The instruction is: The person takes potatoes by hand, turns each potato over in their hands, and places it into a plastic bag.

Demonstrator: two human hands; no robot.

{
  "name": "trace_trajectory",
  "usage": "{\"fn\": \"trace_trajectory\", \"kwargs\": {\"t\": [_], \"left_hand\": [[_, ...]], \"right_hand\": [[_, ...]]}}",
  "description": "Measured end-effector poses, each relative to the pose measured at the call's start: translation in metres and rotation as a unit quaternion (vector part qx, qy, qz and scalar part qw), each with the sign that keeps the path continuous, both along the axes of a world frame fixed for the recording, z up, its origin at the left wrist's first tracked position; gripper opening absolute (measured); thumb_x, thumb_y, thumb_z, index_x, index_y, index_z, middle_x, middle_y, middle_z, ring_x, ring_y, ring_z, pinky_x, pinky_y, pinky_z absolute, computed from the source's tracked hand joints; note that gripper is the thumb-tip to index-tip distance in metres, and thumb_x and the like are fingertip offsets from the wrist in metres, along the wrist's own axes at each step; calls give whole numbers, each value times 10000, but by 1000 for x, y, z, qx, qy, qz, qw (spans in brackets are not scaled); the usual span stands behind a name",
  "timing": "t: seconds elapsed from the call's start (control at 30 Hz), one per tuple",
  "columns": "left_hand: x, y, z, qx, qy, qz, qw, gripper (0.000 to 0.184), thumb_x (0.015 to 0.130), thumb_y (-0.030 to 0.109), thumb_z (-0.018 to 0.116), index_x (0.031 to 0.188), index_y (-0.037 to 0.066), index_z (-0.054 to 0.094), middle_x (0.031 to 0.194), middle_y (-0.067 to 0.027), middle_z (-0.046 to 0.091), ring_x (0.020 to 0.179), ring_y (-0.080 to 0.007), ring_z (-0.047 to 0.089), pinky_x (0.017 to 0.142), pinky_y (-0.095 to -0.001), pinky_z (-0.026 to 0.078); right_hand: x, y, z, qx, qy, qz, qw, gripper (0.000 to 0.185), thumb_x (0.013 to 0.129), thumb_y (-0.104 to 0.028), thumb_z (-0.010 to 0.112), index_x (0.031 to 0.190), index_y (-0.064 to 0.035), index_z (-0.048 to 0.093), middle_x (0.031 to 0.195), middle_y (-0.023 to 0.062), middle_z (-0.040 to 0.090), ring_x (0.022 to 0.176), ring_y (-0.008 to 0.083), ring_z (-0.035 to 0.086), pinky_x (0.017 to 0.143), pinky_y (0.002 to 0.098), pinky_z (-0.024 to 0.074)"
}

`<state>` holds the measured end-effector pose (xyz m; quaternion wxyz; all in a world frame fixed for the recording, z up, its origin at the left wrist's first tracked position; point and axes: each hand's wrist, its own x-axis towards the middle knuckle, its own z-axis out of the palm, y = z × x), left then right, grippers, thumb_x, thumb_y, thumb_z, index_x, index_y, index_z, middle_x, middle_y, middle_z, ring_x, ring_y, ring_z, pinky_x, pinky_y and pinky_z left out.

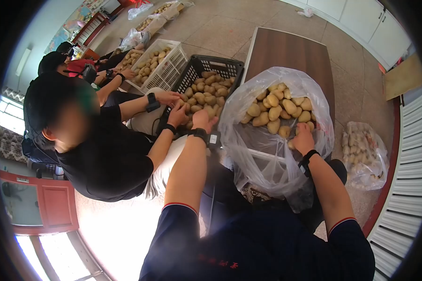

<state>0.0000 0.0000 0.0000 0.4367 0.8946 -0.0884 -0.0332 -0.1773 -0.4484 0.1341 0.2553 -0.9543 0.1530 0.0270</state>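
Note:
My left hand [203, 122] reaches over the near right part of a black crate [239, 75], against the potatoes [210, 87] in it. Its thumb stands apart from the fingers, and no potato shows clearly held. Inside a clear plastic bag [234, 112], my right hand [304, 136] has its fingers curled down around a potato [291, 144], partly covered by the hand. More potatoes [274, 112] lie at the far side of the bag, which is spread open on a brown tabletop [286, 51]. Both my wrists wear black bands.
A co-worker [103, 154] sits close on my left, both hands in the same black crate. Beyond stand a white crate [173, 54] of potatoes and more people. A filled bag [363, 154] rests on the floor at right, near a white ribbed radiator [403, 187].

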Motion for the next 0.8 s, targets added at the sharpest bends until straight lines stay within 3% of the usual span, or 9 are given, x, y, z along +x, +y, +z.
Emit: {"fn": "trace_trajectory", "kwargs": {"t": [0.3,0.4,0.43,0.47,0.53,0.6,0.67,0.77,0.8], "left_hand": [[2,2,3,62,-2,7,998,276,961,91,464,1214,-9,506,1212,-171,549,1069,-335,563,770,-514,580],[-31,-37,95,-154,156,107,970,272,962,93,460,1216,5,502,1235,-172,533,1031,-352,589,753,-491,585],[-39,-44,123,111,99,38,988,252,953,96,492,1186,4,520,1188,-169,566,986,-349,613,760,-471,585],[-42,-46,137,368,34,-34,928,233,945,100,524,1156,2,538,1141,-166,599,941,-346,637,766,-451,585],[-16,-20,50,262,-23,3,965,226,910,134,594,1090,1,565,1043,-157,629,893,-339,652,765,-430,575],[-9,-13,29,148,-79,37,985,237,876,168,665,1025,-1,591,945,-147,660,845,-332,668,764,-410,565],[-22,-27,78,263,-14,32,964,294,801,225,755,929,8,603,795,-123,655,791,-309,670,740,-412,547],[-38,-41,122,308,-80,20,948,266,828,291,695,871,36,632,853,-150,665,840,-332,659,729,-435,531],[-40,-53,137,107,54,64,991,229,864,267,649,945,57,609,890,-114,639,810,-289,648,687,-402,535]], "right_hand": [[3,-14,-29,19,-88,25,996,461,756,-5,599,1206,-67,521,1256,173,508,1130,407,530,950,451,454],[9,-31,-47,18,-130,42,990,445,735,-26,640,1170,-40,548,1220,187,538,1099,399,548,950,447,452],[9,-33,-43,49,-123,17,991,427,750,-47,637,1168,-36,556,1190,193,554,1108,397,543,960,440,443],[10,-33,-41,81,-115,-8,990,410,764,-67,634,1166,-32,564,1161,200,570,1118,396,537,970,432,434],[12,-34,-46,110,-117,-43,986,380,790,-94,624,1162,-36,571,1123,186,584,1081,366,564,922,420,461],[12,-36,-41,136,-118,-81,980,352,816,-120,614,1158,-41,579,1086,171,599,1045,336,591,873,409,488],[10,-35,-21,401,-6,-159,902,363,864,-176,567,1212,-73,560,1052,118,598,953,271,620,753,394,522],[7,-36,-25,541,-26,-188,819,389,876,-188,544,1251,-87,530,1035,71,585,844,205,622,655,334,527],[4,-35,-25,601,-42,-187,776,397,881,-193,532,1266,-94,515,1050,73,590,853,219,626,687,337,535]]}}
